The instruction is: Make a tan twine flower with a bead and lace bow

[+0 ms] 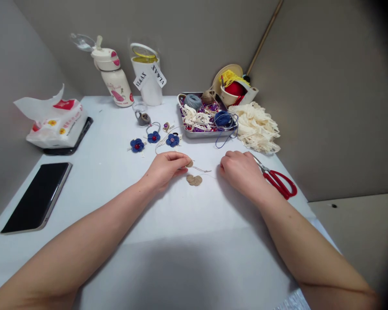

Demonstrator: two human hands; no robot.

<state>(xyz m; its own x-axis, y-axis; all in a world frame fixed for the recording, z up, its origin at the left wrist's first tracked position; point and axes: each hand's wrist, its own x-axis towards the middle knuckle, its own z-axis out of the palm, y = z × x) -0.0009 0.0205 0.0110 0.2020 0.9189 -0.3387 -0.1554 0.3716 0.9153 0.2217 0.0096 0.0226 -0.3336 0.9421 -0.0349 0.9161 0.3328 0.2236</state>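
Observation:
My left hand (168, 169) pinches a small beige round cloth-like piece (189, 164) between thumb and fingers, with short loose cord ends (202, 169) sticking out to the right. A few more beige round pieces (194, 180) lie overlapping on the table just below it. From there a fine pale thread (210, 175) stretches to my right hand (241, 170), which is closed in a loose fist with its fingertips hidden. Beyond my left hand lie blue flowers with red centres (137, 145), one of them on a grey hair tie (154, 137). Red-handled scissors (280, 183) lie beside my right hand.
A metal tray (210, 134) holds yarn balls, lace and beads. Cream lace (255, 127) is heaped beside it, near a cup of yarn (234, 92). A bottle (116, 82) and a white container (148, 82) stand behind. Tissues (60, 125) and a phone (37, 198) are left.

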